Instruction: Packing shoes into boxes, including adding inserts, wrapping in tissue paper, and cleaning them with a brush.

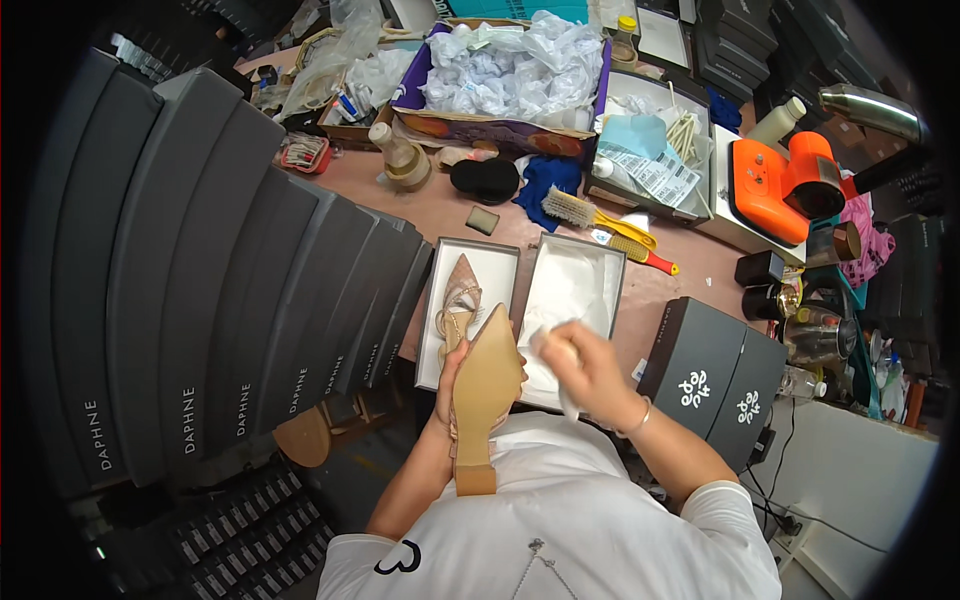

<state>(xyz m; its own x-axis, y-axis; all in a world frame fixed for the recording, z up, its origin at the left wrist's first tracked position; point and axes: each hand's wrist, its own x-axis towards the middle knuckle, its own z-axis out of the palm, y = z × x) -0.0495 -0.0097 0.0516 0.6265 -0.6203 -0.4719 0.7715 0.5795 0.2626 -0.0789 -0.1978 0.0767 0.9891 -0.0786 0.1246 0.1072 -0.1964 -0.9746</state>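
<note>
My left hand [447,385] grips a tan pointed-toe shoe [485,385] turned sole up, its block heel toward my chest. My right hand [583,365] is closed on a white cloth [557,350] beside the shoe's toe. Just beyond, a second pointed shoe [460,300] of the same pale colour lies in an open white box tray [490,255]. Next to it stands another open white box [600,258] lined with white tissue paper [570,290].
A long row of dark grey shoe boxes [220,280] stands at my left. Two more dark boxes [715,385] sit at my right. Behind are a brush [572,209], a black pad [485,180], a bottle [400,160], a purple box of crumpled paper [510,70] and an orange tool [785,185].
</note>
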